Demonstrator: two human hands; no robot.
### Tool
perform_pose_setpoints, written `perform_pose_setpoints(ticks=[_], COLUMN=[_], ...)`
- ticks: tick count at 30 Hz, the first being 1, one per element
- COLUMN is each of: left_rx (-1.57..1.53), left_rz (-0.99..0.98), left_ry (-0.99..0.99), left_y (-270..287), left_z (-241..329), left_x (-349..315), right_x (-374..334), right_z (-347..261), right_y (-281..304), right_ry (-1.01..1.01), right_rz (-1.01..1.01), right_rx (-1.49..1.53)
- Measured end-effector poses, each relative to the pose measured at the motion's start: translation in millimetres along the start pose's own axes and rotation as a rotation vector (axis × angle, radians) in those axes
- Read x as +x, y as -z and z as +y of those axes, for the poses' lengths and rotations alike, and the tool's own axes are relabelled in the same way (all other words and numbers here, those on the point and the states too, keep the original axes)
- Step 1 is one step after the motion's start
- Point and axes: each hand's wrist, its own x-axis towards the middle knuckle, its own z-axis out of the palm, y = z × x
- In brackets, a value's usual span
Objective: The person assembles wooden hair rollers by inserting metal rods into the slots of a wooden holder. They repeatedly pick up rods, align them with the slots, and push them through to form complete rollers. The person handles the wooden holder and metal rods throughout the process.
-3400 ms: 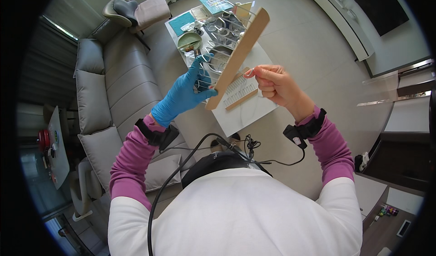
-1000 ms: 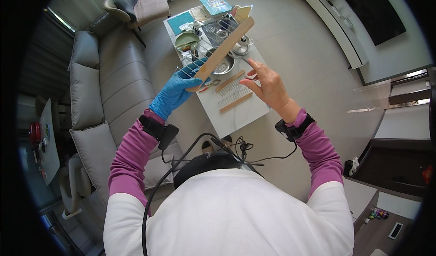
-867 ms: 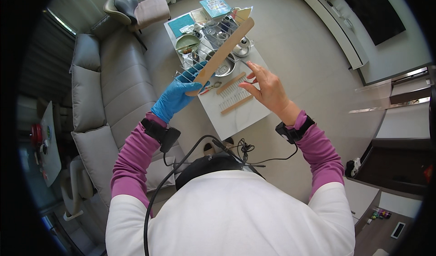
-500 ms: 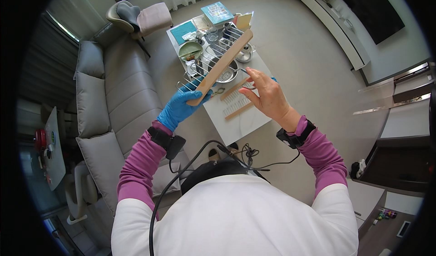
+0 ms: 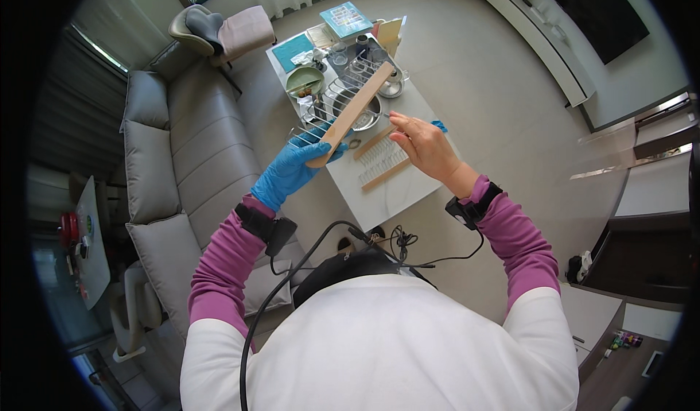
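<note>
My left hand [image 5: 292, 164], in a blue glove, is closed round the lower end of a wire rack with a wooden side bar [image 5: 355, 110]. The rack is held tilted above the table, its row of bent metal wires pointing away to the left. My right hand [image 5: 430, 147] is bare, fingers close together beside the rack's bar. A thin metal end shows at its fingertips; what it belongs to I cannot make out. Below lies a second rack [image 5: 385, 175], with two wooden bars and light wires between them, on the white table [image 5: 386, 210].
Behind the rack stand a metal pot [image 5: 368, 119], a green bowl [image 5: 305, 80], a glass jar [image 5: 339, 53] and a blue book [image 5: 346, 19]. A blue scrap [image 5: 439, 126] lies at the table's right edge. A grey sofa [image 5: 208, 134] stands left; a black cable [image 5: 288, 283] hangs before me.
The held rack has dipped and shifted slightly toward its far end. My right hand has drawn its fingers closer together, and the curved metal piece between them no longer shows fully.
</note>
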Motion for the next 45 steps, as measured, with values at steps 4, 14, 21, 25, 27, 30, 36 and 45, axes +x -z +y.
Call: perform_pose_setpoints(ticks=[4,14,21,25,27,30,36,45], left_rx=[0.031,0.102,0.175,0.203,0.195,0.228,0.257,0.126], left_rz=[0.026,0.093,0.123,0.104,0.081,-0.023,-0.022,-0.006], left_ry=[-0.002,-0.045,-0.068,-0.065,-0.055,-0.088,0.027,0.048], left_y=[-2,-14,-8,0,6,15,62,175], left_z=[-2,-7,-10,-11,-10,-5,35,82], left_x=[2,5,9,15,21,33,55,63], right_x=[-4,-7,8,7,5,6,40,82], right_z=[2,24,45,48,50,55,53,75], right_y=[-5,-12,-16,-15,-17,-22,-50,-105], right_ry=[-0.043,-0.497,-0.719,-0.85,-0.953,-0.979,-1.022,-1.285], right_rz=[0.067,-0.047,-0.051,-0.073,-0.031,-0.043,0.029,0.378], right_rx=[0.052,0.685,1.399,1.627,1.703,1.822,1.871,1.45])
